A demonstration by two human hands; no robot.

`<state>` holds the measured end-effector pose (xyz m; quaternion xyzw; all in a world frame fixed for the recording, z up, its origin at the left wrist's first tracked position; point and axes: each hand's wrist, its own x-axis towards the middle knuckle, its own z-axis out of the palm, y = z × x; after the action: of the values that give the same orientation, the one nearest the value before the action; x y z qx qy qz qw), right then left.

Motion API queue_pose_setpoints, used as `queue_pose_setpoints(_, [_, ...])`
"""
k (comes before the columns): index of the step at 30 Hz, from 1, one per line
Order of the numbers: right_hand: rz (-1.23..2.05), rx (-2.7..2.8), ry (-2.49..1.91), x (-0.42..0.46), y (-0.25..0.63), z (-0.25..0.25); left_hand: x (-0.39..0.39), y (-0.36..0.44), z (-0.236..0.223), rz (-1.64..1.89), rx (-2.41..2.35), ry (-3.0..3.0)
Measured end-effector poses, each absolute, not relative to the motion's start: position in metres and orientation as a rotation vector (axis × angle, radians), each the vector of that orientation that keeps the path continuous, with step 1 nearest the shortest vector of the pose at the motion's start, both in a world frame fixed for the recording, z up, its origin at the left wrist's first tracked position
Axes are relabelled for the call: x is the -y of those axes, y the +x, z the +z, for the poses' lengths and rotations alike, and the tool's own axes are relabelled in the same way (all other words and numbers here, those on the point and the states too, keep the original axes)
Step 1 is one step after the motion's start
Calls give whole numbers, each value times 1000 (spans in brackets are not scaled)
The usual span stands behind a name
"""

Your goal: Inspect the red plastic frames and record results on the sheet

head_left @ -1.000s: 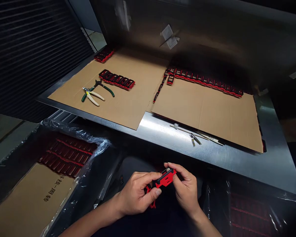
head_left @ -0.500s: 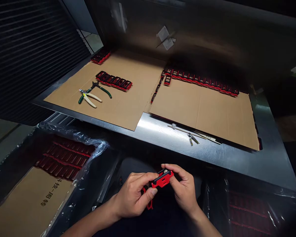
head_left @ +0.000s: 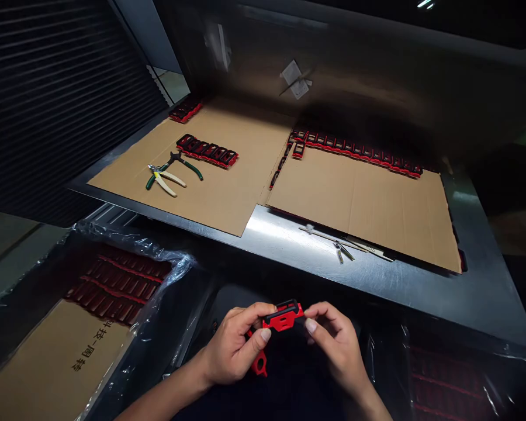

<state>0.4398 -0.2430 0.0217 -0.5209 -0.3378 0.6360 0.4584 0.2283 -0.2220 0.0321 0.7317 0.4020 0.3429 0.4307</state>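
Note:
My left hand (head_left: 236, 342) is closed, thumb and fingers pinching the left end of a red and black plastic frame (head_left: 284, 316) in front of my body. The frame has a black rim on top and a red side with a small slot facing me. Below the left palm shows a red piece with a round hole (head_left: 259, 363); the hand hides how it is held. My right hand (head_left: 333, 342) is at the frame's right end, forefinger and thumb tips drawn together beside it. Whether a small thing is between those tips I cannot make out.
Cardboard sheets (head_left: 368, 204) cover the metal table (head_left: 280, 234), bearing a long row of red-black frames (head_left: 355, 149) and a shorter row (head_left: 208, 151). Cutting pliers (head_left: 166, 178) lie at left. Small metal pieces (head_left: 342, 251) sit near the front edge. A plastic-lined box (head_left: 177, 266) stands lower left.
My right hand has slid back from the frame's right end, baring its red tip. The left hand has tilted the frame flatter and shifted it slightly left. The view has moved a little.

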Motion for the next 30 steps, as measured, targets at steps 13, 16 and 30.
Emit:
queue_pose_setpoints(13, [2048,173,-926,239,417,28,215,214,14,829,-871,1912])
queue_pose_setpoints(16, [2016,276,-1005,239,417,30,213,213,12,813,-848,1901])
queue_pose_setpoints(30, [845,1659,-1234,247,427,39,211,239,-1,668,-856,322])
